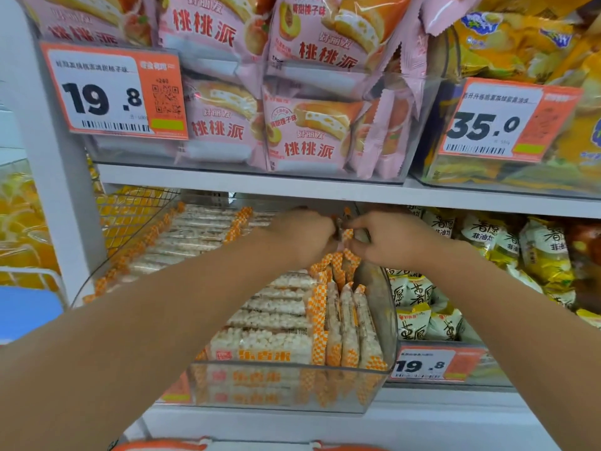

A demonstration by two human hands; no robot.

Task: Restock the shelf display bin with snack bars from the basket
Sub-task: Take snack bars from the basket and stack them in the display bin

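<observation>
A clear plastic display bin [286,388] on the lower shelf holds several rice snack bars [276,315] in clear wrappers with orange-checked ends. Most lie flat in stacked rows; a few stand on edge along the bin's right side. Both arms reach into the back right of the bin under the upper shelf. My left hand [300,237] and my right hand [388,239] meet there, fingers curled, pinching the orange-checked ends of upright bars [347,236]. An orange basket rim [169,445] shows at the bottom edge.
The white upper shelf board [260,183] hangs low over my hands, carrying pink peach-pie packs [305,131] and yellow bags. A bin of yellow-and-white snack packets [432,301] sits to the right. A white upright post [48,164] stands left.
</observation>
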